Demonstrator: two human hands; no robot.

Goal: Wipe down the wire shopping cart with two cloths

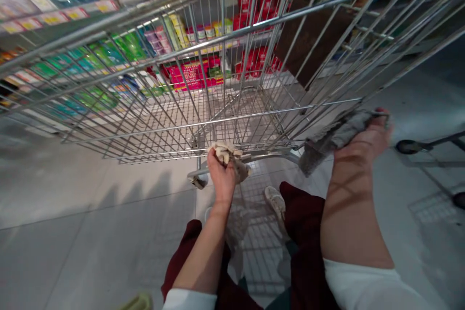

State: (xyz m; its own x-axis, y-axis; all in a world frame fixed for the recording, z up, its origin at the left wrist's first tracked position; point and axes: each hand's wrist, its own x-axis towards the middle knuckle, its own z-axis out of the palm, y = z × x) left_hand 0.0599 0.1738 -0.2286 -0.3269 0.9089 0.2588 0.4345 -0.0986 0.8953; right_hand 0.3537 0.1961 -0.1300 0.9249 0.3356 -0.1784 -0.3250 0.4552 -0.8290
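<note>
A wire shopping cart (203, 118) stands tilted across the view in front of me. Bunched in the closed fingers of my left hand (222, 177) is a beige cloth (225, 151), close to the cart's lower frame; whether it touches the metal I cannot tell. On the right, my right hand (376, 138) grips a grey cloth (339, 133), which hangs along the cart's near right corner. Its fingers are partly hidden by the cloth. A brown panel (314, 41) is seen through the bars at the cart's right end.
Beyond the cart, store shelves (61, 14) hold rows of bottles, canisters and red packs (189, 75). At the right edge stands another wheeled frame with a black wheel (407, 147). My shoe (276, 202) rests on the tiled floor (90, 247). A yellowish-green object (138, 302) shows at the bottom.
</note>
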